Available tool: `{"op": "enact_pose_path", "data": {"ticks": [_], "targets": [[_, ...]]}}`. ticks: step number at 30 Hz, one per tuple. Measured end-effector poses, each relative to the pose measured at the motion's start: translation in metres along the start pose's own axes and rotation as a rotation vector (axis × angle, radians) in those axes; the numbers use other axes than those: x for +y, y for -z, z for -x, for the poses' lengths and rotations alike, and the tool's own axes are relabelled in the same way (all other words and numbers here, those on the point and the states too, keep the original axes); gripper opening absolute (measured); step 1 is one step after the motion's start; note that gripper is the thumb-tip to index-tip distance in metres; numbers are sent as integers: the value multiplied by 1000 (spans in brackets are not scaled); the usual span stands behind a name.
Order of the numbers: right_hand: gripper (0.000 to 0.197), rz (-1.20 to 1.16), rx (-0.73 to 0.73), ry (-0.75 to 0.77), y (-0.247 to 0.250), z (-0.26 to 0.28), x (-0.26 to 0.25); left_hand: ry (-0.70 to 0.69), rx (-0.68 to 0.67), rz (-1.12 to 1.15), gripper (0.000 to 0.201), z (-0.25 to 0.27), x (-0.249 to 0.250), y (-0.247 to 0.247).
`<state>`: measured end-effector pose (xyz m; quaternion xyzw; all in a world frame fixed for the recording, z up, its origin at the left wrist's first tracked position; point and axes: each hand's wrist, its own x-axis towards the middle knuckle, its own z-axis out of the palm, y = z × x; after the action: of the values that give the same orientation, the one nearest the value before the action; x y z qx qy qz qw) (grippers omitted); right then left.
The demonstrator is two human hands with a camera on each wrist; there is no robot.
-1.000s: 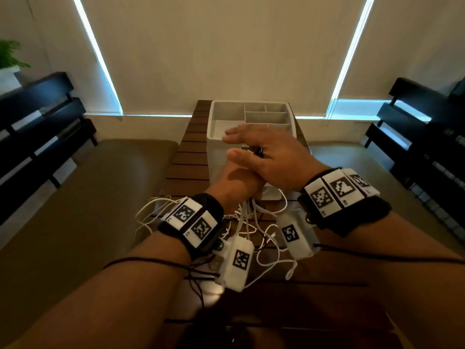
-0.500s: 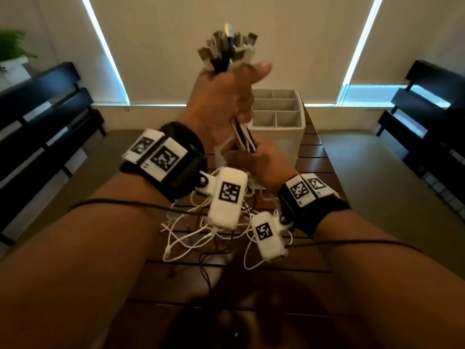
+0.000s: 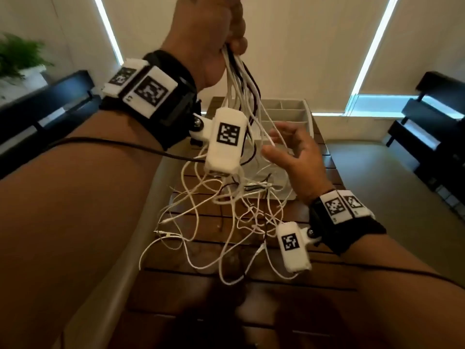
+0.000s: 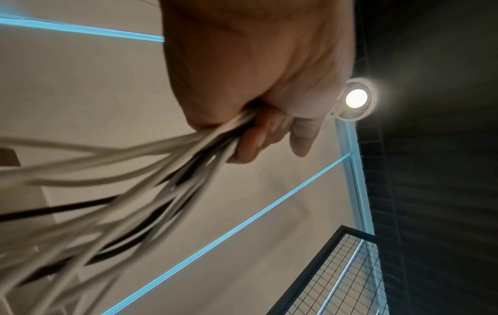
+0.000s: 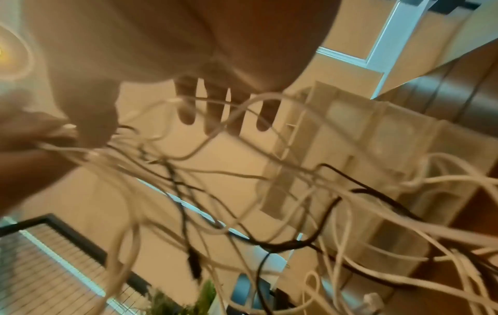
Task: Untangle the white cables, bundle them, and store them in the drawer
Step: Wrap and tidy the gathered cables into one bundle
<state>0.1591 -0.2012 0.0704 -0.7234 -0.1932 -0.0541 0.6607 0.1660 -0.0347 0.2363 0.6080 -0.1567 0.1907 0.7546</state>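
My left hand (image 3: 221,28) is raised high and grips a bunch of white and black cables (image 3: 241,96) by their upper ends; the fist (image 4: 258,119) closes round them in the left wrist view. The cables (image 5: 296,191) hang down in a loose tangle onto the wooden table (image 3: 201,285). My right hand (image 3: 284,142) hovers beside the hanging strands with fingers (image 5: 215,115) spread and relaxed, and several strands run in front of the fingers. The white drawer box (image 3: 289,114) with dividers stands behind the cables, its lower drawer (image 3: 284,187) pulled out.
Dark benches (image 3: 432,127) stand at the right and another (image 3: 50,107) at the left. A potted plant (image 3: 17,56) sits at the far left. Beige floor lies on both sides of the narrow slatted table. Cable ends (image 3: 166,233) trail toward the table's left edge.
My left hand has lifted the cable bunch higher, out past the top of the head view. My right hand has let go of the strands and opened beside them.
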Motion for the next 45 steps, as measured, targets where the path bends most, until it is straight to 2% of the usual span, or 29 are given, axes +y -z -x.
{"op": "enact_pose_path", "data": {"ticks": [2,4,6,8,10,12,14,15,17,19,20,22,24,25,27,28,29,32,33,35,37,38,39,40,41,43,44,45], "targets": [[32,97,20,31,1,-1,-7,-7,22,39,46,-4,-3,-8],[17,379,-64,-12,-1,-8,1,-8,33,65,46,-8,-4,-14],[15,560,-127,-124,1,-12,16,6,31,74,45,-10,-4,-17],[31,501,-75,-207,7,-8,23,48,21,70,45,-9,-7,-17],[47,282,-11,-142,6,-3,19,89,11,83,45,-6,-14,-15],[41,159,-37,-58,-3,-1,7,106,7,109,45,-3,-21,-14],[18,237,-74,-1,-13,-5,6,109,-11,136,45,-3,-24,-14],[14,318,-77,-3,-15,-8,10,110,-22,140,46,-3,-23,-13],[14,507,-146,-96,-9,-13,26,109,-31,130,46,-2,-22,-6],[11,645,-256,-250,5,-11,32,114,-22,108,43,1,-22,1],[15,633,-273,-311,12,-10,31,121,-13,99,42,2,-23,3],[49,449,-242,-310,20,-8,19,136,-8,89,39,6,-25,3],[86,251,-154,-167,16,-7,-4,136,-43,70,37,8,-27,-1],[99,200,-115,-89,11,-10,-15,133,-63,55,37,9,-27,-5],[108,157,-84,41,-2,-17,-34,134,-99,29,37,12,-30,-14],[103,184,-80,75,-9,-21,-40,140,-117,26,36,14,-32,-19],[90,233,-73,84,-15,-26,-44,149,-135,27,35,16,-34,-23],[17,379,-62,12,-25,-34,-41,158,-179,-17,34,23,-41,-24],[14,409,-103,-30,-24,-34,-36,157,-181,-34,34,25,-44,-22],[24,653,-215,-71,-21,-29,-32,169,-173,-39,34,30,-49,-17],[31,912,-203,-34,-21,-24,-29,189,-148,-2,34,34,-55,-14],[41,895,-170,-21,-22,-22,-31,195,-132,24,34,35,-57,-14],[49,741,-141,6,-24,-19,-36,198,-120,49,34,37,-57,-16],[48,509,-103,29,-28,-17,-39,198,-117,67,35,38,-58,-18],[39,312,-77,40,-31,-16,-39,196,-120,75,36,39,-57,-21],[10,164,-31,13,-34,-16,-33,184,-138,67,41,40,-52,-25],[6,80,-55,-30,-34,-14,-29,179,-149,61,43,40,-48,-27],[17,7,-89,-75,-35,-12,-24,174,-154,59,44,39,-44,-28]]}}
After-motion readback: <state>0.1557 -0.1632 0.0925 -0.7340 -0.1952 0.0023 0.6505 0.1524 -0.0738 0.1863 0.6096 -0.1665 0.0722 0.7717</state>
